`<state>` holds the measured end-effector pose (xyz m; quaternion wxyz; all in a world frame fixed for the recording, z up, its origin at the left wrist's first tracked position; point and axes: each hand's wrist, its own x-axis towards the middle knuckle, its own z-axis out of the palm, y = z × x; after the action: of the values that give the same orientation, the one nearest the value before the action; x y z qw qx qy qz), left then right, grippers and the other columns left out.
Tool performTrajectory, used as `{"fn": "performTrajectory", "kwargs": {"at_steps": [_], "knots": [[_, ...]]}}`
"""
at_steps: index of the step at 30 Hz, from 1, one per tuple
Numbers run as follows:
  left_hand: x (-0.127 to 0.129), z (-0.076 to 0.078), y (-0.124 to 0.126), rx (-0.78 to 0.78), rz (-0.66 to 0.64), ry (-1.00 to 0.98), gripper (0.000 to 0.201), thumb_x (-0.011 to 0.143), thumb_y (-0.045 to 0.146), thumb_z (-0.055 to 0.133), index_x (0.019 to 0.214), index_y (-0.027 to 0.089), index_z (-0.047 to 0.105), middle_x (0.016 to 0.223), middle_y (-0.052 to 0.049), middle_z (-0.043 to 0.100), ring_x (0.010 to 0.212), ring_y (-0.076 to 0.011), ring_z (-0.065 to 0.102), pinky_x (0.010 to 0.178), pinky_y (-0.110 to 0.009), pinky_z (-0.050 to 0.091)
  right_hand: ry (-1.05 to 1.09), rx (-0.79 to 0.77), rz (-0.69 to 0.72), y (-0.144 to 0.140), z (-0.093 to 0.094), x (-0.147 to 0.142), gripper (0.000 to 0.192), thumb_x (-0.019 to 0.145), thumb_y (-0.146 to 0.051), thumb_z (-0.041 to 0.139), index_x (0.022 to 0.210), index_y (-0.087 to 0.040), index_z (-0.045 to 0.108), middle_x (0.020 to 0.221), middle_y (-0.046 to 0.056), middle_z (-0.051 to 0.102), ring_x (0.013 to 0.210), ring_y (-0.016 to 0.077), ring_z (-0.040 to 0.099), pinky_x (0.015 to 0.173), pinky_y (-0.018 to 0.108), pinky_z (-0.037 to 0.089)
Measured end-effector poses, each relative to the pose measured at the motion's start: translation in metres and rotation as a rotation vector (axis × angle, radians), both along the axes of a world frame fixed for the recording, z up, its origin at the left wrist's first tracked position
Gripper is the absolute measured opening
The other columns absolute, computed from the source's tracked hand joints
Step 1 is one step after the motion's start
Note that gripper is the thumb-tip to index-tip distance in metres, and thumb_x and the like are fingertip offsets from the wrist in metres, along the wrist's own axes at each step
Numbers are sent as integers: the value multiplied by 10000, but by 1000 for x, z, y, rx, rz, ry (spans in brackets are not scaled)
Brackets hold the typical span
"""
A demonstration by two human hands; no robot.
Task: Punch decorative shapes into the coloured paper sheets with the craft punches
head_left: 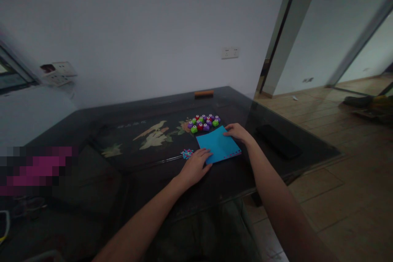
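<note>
Lying between 2 hands (215, 149), touching both: blue paper (218, 144).

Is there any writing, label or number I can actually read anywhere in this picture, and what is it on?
No text can be read here.
Blue paper under the left hand and right hand: plain, only small pink marks along one edge.
Coloured punches: any markings too small to read.
Dark table: a painted bird, plus a row of faint marks too blurred to read.
Wall socket: no legible label.
</note>
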<state>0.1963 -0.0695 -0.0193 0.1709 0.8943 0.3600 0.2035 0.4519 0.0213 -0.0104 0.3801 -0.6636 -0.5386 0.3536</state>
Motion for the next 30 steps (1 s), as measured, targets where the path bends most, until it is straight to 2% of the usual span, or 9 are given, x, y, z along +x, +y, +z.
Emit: {"fn": "performTrajectory", "kwargs": {"at_steps": [3,6,9,12,17,30], "knots": [[0,0,0,4,-1,2,366,832,239,519,1193,185,556,1292,-112,541,1238,-247,445,1045,-439,352,-106,55,-59,0,0,-1,189,592,-179,741,776,-174,698,677,40,658,662,164,597,673,279,472],[0,0,0,13,-3,-2,360,832,233,519,1187,196,558,1286,-108,546,1228,-244,457,1040,-441,359,-355,90,-108,-1,2,-8,186,707,-223,665,885,-180,693,851,81,664,797,192,610,751,305,456],[0,0,1,18,-3,-1,364,830,242,526,1190,203,556,1283,-106,548,1223,-248,460,1036,-443,362,-573,118,-44,-2,2,-19,230,791,-233,576,996,-183,669,1013,110,615,920,215,581,814,321,426],[1,0,1,18,-5,1,368,827,238,529,1192,205,556,1279,-105,551,1219,-253,462,1034,-445,363,-684,152,55,0,-3,-28,248,805,-226,563,1032,-195,658,1072,118,564,1034,236,515,872,323,388],[1,-2,1,31,-14,11,357,834,233,517,1184,186,565,1286,-117,540,1222,-251,457,1041,-427,357,-745,182,118,2,-8,-30,240,822,-207,542,1037,-201,648,1091,120,520,1064,253,459,910,346,348],[1,-6,4,44,-24,4,331,833,224,524,1158,191,579,1265,-119,546,1190,-245,484,1017,-415,386,-710,198,146,3,-7,-33,198,809,-183,555,987,-198,642,1052,103,510,1029,235,446,880,334,349]]}}
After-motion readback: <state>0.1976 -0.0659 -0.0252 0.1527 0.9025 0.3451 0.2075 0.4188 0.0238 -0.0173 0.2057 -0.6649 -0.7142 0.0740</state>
